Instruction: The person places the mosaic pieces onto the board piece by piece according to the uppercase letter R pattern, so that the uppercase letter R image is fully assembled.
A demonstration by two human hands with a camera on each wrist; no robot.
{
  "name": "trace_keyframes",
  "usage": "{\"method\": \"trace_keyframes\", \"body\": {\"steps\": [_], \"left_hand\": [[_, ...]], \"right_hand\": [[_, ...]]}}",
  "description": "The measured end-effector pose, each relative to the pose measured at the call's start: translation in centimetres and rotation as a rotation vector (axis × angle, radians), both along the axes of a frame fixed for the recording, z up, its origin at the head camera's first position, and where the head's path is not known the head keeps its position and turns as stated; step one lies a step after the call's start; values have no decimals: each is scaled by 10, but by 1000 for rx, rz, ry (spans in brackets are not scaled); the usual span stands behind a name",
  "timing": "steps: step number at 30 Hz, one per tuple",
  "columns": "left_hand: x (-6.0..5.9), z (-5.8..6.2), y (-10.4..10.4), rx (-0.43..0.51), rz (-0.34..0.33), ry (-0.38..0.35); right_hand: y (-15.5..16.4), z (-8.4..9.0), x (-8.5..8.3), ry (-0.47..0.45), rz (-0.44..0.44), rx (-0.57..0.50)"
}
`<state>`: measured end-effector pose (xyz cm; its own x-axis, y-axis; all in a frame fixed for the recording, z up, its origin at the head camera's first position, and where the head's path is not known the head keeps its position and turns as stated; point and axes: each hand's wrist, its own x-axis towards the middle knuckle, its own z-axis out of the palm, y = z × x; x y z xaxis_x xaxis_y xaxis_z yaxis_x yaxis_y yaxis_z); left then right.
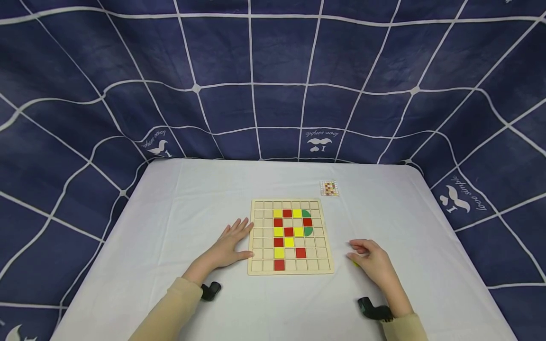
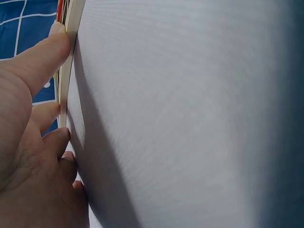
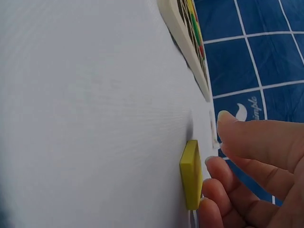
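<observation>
A square wooden grid board [image 1: 261, 243] lies on the white table, holding yellow and red square tiles and two green rounded pieces [image 1: 308, 231]. My left hand [image 1: 230, 246] rests at its left edge, fingers spread; in the left wrist view the thumb [image 2: 47, 54] touches the board's side. To the right of the board is my right hand [image 1: 374, 263], fingers loosely bent over a yellow tile [image 3: 191, 175]. In the right wrist view the thumb is apart from this tile, and the lower fingertips [image 3: 209, 209] are right beside it. Mostly the hand hides the tile in the head view.
A small printed card [image 1: 329, 188] with a coloured grid pattern lies behind the board, towards the right. The white-covered table [image 1: 204, 203] is enclosed by a dark blue cloth [image 1: 281, 109] with white lines. A black wrist camera [image 1: 374, 310] sits on each forearm.
</observation>
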<state>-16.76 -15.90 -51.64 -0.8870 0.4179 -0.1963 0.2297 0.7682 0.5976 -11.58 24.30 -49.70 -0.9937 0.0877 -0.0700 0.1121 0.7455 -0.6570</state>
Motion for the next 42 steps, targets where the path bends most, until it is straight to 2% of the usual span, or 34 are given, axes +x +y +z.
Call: {"method": "trace_keyframes", "body": {"steps": [10,23,35,42], "left_hand": [[0,1,0,-2,-1,-3],[-1,2,1,-7,6,0],[1,1,0,-10,7,4],[0,1,0,2,-6,12]], "right_hand": [[5,-5,5,-37,-4,28],[5,1,5,-122,-35,62],[3,-1,6,-128,-41,57],[1,-3,5,-86,-43,40]]}}
